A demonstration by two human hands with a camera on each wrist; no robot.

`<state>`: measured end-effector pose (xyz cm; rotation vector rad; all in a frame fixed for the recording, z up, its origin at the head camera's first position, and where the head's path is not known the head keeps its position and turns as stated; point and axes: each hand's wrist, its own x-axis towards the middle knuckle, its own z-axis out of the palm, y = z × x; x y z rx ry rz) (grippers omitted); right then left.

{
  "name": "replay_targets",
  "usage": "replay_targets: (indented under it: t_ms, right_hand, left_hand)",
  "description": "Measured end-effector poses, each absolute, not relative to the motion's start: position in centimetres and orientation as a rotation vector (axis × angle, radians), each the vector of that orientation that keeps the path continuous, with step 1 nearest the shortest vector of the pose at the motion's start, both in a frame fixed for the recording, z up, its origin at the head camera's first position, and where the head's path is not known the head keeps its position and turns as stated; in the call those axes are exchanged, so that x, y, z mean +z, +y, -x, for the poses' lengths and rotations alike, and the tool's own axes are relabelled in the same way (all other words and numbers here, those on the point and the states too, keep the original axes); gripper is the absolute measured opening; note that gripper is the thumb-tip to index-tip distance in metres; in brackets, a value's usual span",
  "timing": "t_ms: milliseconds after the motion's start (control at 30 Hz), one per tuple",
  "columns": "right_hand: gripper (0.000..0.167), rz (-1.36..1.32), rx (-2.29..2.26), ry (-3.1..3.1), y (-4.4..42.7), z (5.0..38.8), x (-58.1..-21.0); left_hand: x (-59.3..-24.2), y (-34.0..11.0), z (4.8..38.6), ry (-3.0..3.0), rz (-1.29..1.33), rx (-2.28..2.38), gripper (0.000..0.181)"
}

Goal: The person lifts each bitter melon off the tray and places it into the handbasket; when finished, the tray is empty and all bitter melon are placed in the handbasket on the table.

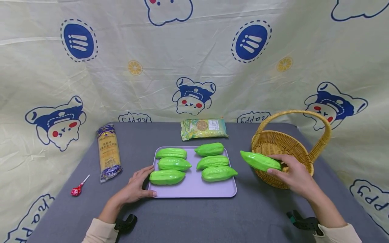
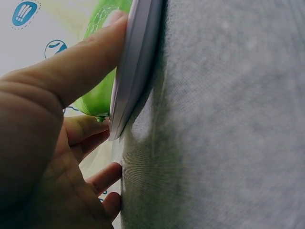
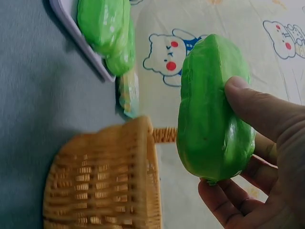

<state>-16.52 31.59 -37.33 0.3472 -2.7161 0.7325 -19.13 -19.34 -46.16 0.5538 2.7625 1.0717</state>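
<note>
Six green fruits (image 1: pixel 174 164) lie on the tray (image 1: pixel 194 191), its corner pinched by the left hand (image 1: pixel 137 186), apparently for steadiness, while right of the tray the right hand (image 1: pixel 294 173) grips a seventh fruit (image 1: pixel 258 160) near the basket (image 1: pixel 271 143)

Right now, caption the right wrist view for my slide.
A right hand holds a glossy ridged green vegetable near a tan wicker basket, flat lilac tray beyond.

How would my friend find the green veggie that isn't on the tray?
On the grey table, find the wicker basket at the right. The right hand by its rim grips a green, ridged vegetable with a pointed tip. Six lookalikes lie on the lilac tray; only this one is in a hand.
</note>
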Motion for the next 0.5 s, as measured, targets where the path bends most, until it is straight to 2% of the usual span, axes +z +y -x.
replay_targets:
  t_ms: [500]
  right_hand:
    - [0.053, -0.218, 0.638, -2.87, 35.8, 17.1, -36.7]
  left_hand:
    - [-46.2, -19.4, 19.2, 2.753, -0.55, 1.082, 0.092]
